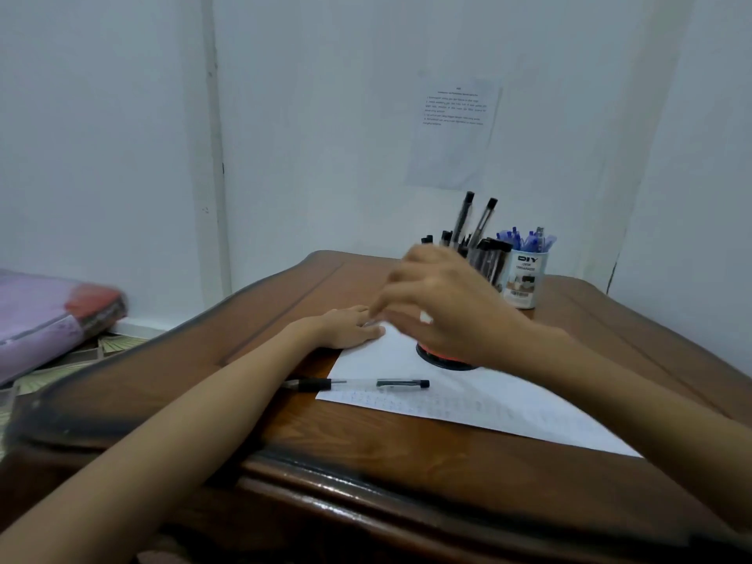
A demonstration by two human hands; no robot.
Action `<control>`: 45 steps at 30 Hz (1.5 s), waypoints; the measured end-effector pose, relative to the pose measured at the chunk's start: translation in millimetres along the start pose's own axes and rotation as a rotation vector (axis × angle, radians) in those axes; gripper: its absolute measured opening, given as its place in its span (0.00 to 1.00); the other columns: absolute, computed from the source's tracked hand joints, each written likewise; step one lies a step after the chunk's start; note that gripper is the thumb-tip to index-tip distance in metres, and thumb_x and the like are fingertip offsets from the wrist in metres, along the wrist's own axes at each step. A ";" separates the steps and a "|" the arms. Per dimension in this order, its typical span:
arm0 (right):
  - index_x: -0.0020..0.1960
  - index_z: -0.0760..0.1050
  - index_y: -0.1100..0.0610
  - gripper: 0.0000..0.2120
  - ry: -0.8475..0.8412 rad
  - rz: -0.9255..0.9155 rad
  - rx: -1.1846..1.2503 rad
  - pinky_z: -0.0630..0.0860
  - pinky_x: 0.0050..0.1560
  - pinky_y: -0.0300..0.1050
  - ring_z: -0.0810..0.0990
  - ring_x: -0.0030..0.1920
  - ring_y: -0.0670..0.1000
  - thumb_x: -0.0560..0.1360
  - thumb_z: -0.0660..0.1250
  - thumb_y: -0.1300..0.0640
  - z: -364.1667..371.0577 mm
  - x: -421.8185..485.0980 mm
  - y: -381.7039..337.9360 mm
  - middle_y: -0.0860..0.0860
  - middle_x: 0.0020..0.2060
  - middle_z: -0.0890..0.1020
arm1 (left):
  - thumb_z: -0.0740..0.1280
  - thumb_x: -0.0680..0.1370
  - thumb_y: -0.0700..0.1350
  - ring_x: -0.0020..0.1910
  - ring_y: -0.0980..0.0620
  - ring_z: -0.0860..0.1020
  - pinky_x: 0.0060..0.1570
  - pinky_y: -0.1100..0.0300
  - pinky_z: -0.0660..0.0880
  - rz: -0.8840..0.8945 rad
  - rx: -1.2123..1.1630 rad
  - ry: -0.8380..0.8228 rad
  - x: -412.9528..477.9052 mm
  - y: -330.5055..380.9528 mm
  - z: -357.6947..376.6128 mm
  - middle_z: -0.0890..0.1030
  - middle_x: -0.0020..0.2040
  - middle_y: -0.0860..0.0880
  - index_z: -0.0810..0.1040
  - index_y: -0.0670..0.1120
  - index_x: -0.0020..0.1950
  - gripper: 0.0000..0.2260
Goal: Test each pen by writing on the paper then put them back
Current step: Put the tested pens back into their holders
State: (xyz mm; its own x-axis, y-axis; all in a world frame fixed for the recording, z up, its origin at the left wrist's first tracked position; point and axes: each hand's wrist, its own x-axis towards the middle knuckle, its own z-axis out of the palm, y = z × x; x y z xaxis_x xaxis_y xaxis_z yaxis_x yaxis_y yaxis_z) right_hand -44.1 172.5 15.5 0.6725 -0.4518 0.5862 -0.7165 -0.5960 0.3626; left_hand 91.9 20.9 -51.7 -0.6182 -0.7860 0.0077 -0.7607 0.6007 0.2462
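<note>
Grip status: my left hand (350, 325) lay flat, fingers straight, pressing the paper's (468, 396) far left corner, holding nothing. My right hand (439, 303) hung above the paper in front of the holders, motion-blurred; I couldn't tell whether it pinched anything. One pen (358, 384) lay loose across the paper's left edge, tip end out on the table (366, 441), touched by neither hand. Faint writing showed on the paper's near part. A round black-and-red base (443, 362) sat on the paper under my right hand. Behind it stood black pens (464, 221), and just right of them a cup (525, 278) of blue pens. A printed sheet (451, 132) hung on the wall.
</note>
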 end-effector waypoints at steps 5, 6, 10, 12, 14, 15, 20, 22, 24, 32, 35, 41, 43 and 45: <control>0.63 0.75 0.53 0.17 -0.432 0.086 0.115 0.48 0.73 0.47 0.67 0.67 0.48 0.79 0.57 0.47 28.6 -21.4 -11.0 0.50 0.63 0.76 | 0.50 0.82 0.54 0.75 0.48 0.55 0.73 0.49 0.52 -0.014 0.052 -0.028 -0.7 0.3 2.5 0.56 0.76 0.49 0.56 0.51 0.75 0.22; 0.64 0.75 0.52 0.18 -0.433 0.099 0.144 0.51 0.72 0.44 0.68 0.66 0.47 0.79 0.57 0.46 30.2 -23.9 -11.1 0.49 0.63 0.76 | 0.49 0.82 0.54 0.75 0.48 0.54 0.73 0.49 0.51 -0.023 0.059 -0.036 -0.1 -0.4 2.3 0.54 0.77 0.49 0.55 0.51 0.76 0.22; 0.63 0.75 0.51 0.15 -0.437 0.160 0.182 0.68 0.55 0.37 0.73 0.58 0.45 0.79 0.59 0.49 32.3 -28.3 -13.9 0.47 0.59 0.77 | 0.48 0.82 0.54 0.75 0.49 0.54 0.72 0.51 0.50 -0.020 0.082 -0.036 -1.0 1.2 0.5 0.53 0.77 0.49 0.54 0.50 0.76 0.23; 0.59 0.76 0.51 0.12 -0.444 0.194 0.202 0.72 0.51 0.37 0.74 0.54 0.43 0.78 0.61 0.51 28.3 -29.2 -13.3 0.46 0.56 0.79 | 0.48 0.82 0.54 0.75 0.49 0.54 0.72 0.51 0.50 -0.021 0.084 -0.041 -0.2 0.5 1.0 0.54 0.77 0.49 0.54 0.50 0.76 0.23; 0.56 0.77 0.51 0.09 -0.443 0.206 0.213 0.74 0.49 0.36 0.74 0.48 0.41 0.77 0.63 0.53 23.0 -30.4 -10.1 0.45 0.52 0.80 | 0.48 0.82 0.55 0.75 0.49 0.54 0.72 0.51 0.50 -0.020 0.079 -0.039 -0.6 0.4 0.8 0.54 0.77 0.49 0.54 0.50 0.76 0.23; 0.55 0.77 0.51 0.08 -0.434 0.206 0.202 0.74 0.48 0.35 0.74 0.46 0.39 0.77 0.64 0.53 19.5 -30.8 -7.5 0.45 0.50 0.80 | 0.48 0.82 0.55 0.75 0.49 0.54 0.72 0.50 0.50 -0.015 0.082 -0.031 -0.5 -0.2 1.1 0.54 0.77 0.49 0.54 0.50 0.76 0.23; 0.49 0.82 0.55 0.06 -0.090 0.227 0.125 0.68 0.40 0.32 0.79 0.42 0.48 0.73 0.69 0.60 -18.9 -23.6 10.7 0.49 0.42 0.82 | 0.51 0.81 0.57 0.73 0.46 0.59 0.72 0.49 0.55 -0.013 0.037 -0.015 -0.1 -3.6 3.0 0.58 0.76 0.47 0.56 0.49 0.75 0.25; 0.45 0.83 0.55 0.06 0.098 0.183 -0.039 0.64 0.37 0.38 0.78 0.38 0.53 0.70 0.69 0.59 -40.9 -15.5 21.7 0.51 0.38 0.82 | 0.50 0.80 0.60 0.73 0.46 0.59 0.72 0.48 0.54 -0.030 0.031 -0.022 1.3 -5.7 3.2 0.58 0.76 0.48 0.56 0.51 0.75 0.25; 0.44 0.84 0.54 0.08 0.178 0.121 -0.196 0.65 0.42 0.44 0.78 0.39 0.56 0.67 0.68 0.58 -64.1 -6.3 33.7 0.52 0.38 0.82 | 0.49 0.82 0.56 0.75 0.48 0.55 0.73 0.49 0.50 -0.025 0.054 -0.030 2.8 -3.8 3.1 0.55 0.76 0.49 0.55 0.51 0.76 0.23; 0.44 0.83 0.54 0.09 -0.066 -0.107 -0.547 0.68 0.56 0.60 0.77 0.47 0.59 0.68 0.73 0.66 -109.1 33.0 62.6 0.53 0.41 0.82 | 0.48 0.82 0.55 0.75 0.49 0.53 0.73 0.48 0.49 -0.030 0.056 -0.029 3.1 -2.0 2.7 0.54 0.77 0.50 0.54 0.51 0.76 0.23; 0.46 0.83 0.52 0.11 -0.241 -0.142 -0.546 0.67 0.55 0.54 0.75 0.49 0.56 0.69 0.72 0.66 -103.6 45.8 68.2 0.51 0.43 0.81 | 0.48 0.82 0.55 0.75 0.49 0.53 0.73 0.48 0.48 -0.025 0.056 -0.021 3.2 -1.5 2.8 0.54 0.77 0.50 0.55 0.51 0.76 0.23; 0.54 0.80 0.47 0.14 -0.418 -0.131 -0.602 0.64 0.53 0.45 0.70 0.54 0.49 0.74 0.68 0.63 -81.5 59.0 73.7 0.46 0.49 0.78 | 0.48 0.82 0.56 0.75 0.49 0.53 0.72 0.46 0.47 -0.024 0.057 -0.022 4.3 -3.2 3.4 0.54 0.77 0.50 0.55 0.52 0.76 0.23; 0.55 0.80 0.46 0.13 -0.475 -0.126 -0.626 0.64 0.54 0.45 0.69 0.56 0.48 0.75 0.66 0.61 -76.2 62.9 73.8 0.46 0.50 0.78 | 0.48 0.82 0.56 0.75 0.49 0.53 0.72 0.46 0.47 -0.020 0.058 -0.022 3.4 -2.8 3.1 0.54 0.77 0.50 0.55 0.51 0.76 0.23; 0.55 0.79 0.46 0.14 -0.522 -0.123 -0.638 0.64 0.56 0.44 0.69 0.56 0.47 0.75 0.66 0.61 -71.6 66.3 74.4 0.45 0.50 0.78 | 0.48 0.82 0.55 0.75 0.49 0.53 0.72 0.47 0.47 -0.015 0.056 -0.022 2.5 -2.4 2.7 0.54 0.77 0.50 0.55 0.51 0.76 0.23</control>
State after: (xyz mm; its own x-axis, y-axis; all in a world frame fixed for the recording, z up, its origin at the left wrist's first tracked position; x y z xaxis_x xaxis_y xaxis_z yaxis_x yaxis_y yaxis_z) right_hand -66.1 145.7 133.3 0.6399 -0.7514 0.1608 -0.4939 -0.2419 0.8352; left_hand 91.6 17.8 -54.8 -0.6101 -0.7921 -0.0167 -0.7795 0.5963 0.1916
